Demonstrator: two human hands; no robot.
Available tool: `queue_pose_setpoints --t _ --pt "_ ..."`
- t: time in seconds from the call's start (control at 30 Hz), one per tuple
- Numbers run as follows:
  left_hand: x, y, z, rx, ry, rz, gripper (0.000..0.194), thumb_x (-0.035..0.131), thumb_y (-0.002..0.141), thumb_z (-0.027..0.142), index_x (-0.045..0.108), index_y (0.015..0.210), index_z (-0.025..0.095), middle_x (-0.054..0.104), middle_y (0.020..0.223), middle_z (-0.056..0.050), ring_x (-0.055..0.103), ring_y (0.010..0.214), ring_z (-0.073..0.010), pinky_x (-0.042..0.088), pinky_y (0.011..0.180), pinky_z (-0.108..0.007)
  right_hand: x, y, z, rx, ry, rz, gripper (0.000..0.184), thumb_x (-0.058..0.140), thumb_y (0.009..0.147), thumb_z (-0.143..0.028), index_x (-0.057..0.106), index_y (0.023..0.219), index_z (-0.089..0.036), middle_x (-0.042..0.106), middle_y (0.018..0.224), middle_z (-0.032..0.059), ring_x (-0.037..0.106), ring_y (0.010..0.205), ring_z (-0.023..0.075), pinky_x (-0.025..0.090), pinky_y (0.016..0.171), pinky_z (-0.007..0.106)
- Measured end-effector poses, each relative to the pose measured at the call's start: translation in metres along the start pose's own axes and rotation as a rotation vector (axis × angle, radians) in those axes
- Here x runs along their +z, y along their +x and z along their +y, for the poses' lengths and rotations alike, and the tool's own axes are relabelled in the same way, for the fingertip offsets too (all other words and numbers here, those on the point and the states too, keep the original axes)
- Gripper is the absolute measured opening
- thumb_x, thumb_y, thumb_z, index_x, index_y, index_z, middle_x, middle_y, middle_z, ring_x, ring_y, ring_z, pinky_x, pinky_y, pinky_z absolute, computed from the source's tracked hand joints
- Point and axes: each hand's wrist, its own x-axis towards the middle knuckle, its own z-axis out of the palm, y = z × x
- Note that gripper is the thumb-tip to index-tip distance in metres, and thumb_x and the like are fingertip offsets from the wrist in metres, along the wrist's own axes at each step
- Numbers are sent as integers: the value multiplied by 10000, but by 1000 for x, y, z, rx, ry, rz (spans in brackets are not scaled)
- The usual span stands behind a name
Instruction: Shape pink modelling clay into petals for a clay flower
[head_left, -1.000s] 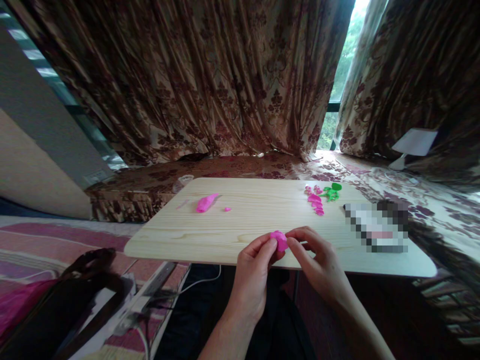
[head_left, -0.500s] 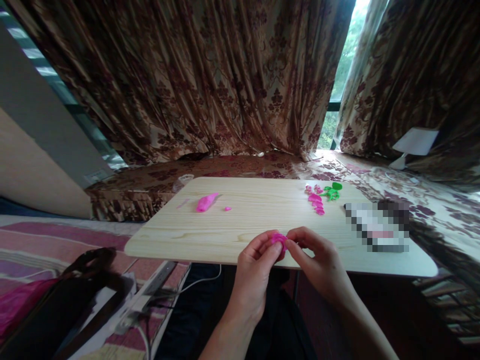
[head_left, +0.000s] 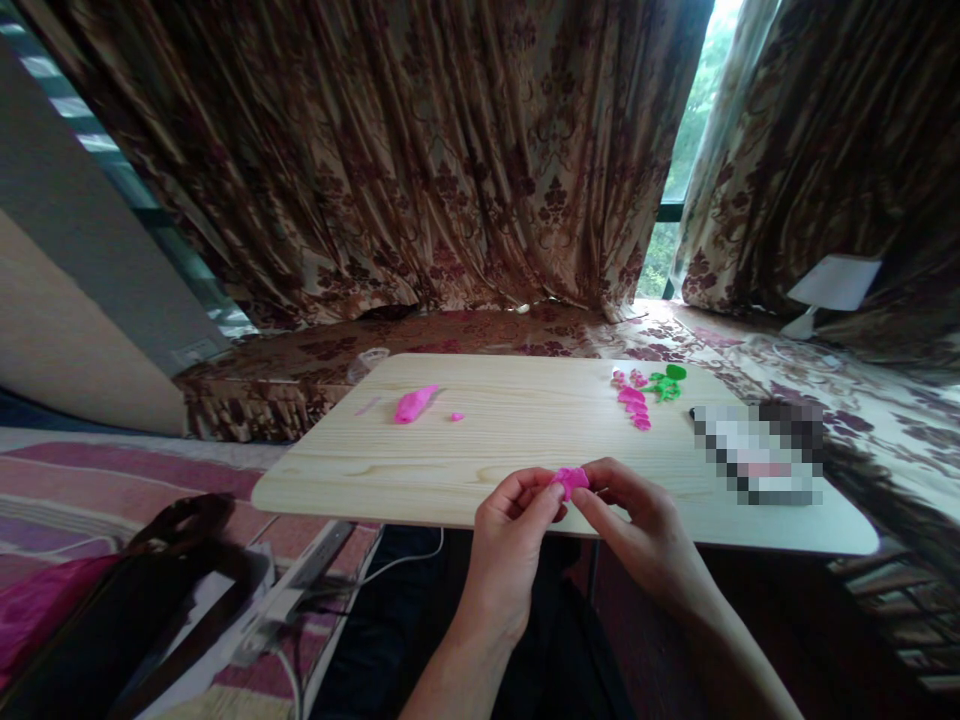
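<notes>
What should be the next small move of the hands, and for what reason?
Probably a gentle pinch along the edge of the pink piece by the right hand, with the left hand as support. Fingers of both hands are already on the piece, and its outline looks uneven, so light pressure seems safer than pulling.

So the table (head_left: 450, 455) fills the middle of the frame. Left hand (head_left: 510, 525) and right hand (head_left: 637, 515) are side by side over its near edge, with a clay piece (head_left: 573, 482) between their fingertips. On the tabletop's left there's a lump (head_left: 414, 405), with a crumb (head_left: 457, 417) just right of it. Far right corner: some petals (head_left: 633, 398), a leaf (head_left: 676, 372) behind and right of them, and a blurred-out item (head_left: 761, 460) nearer the right edge. Curtains (head_left: 450, 150) hang behind it all, lamp (head_left: 836, 284) far right, power strip (head_left: 322, 556) lower left.
</notes>
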Motion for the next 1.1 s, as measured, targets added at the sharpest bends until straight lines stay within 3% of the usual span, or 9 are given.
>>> queue_pose_setpoints --t 0.23,0.5,0.77,0.97,1.1 --pt "1 -1 3 27 36 -28 162 647 750 282 666 839 148 660 793 -35 567 772 -118 434 773 -249 -3 0 -3 -48 -75 -32 109 537 842 -198 594 751 -177 583 736 3 550 700 136 437 648 262" --pt "-2 -1 0 42 50 -32 151 641 754 285 663 805 145 655 756 -23 567 766 -121 434 776 -250 -1 0 -3 -13 -23 0 77 535 835 -191 611 830 -181 633 753 11 590 720 151 463 669 273" --pt "0 -1 3 52 73 -27 155 633 753 294 663 784 144 648 749 -26 563 755 -130 436 756 -253 -3 3 -6 -113 -152 28 98 539 801 -137 610 762 -194 612 722 6 554 666 141 447 632 276" --pt "0 -2 1 57 87 -32 146 627 761 292 664 791 154 659 775 -25 566 783 -127 431 778 -249 -2 3 -4 -94 -109 37 109 543 816 -168 609 900 -194 622 802 17 583 732 148 462 664 272" --pt "0 -2 1 62 94 -43 154 623 767 288 673 802 147 654 763 -26 562 773 -124 432 773 -249 0 4 -3 -123 -121 6 87 536 821 -155 608 792 -193 598 766 10 564 696 139 453 639 269"
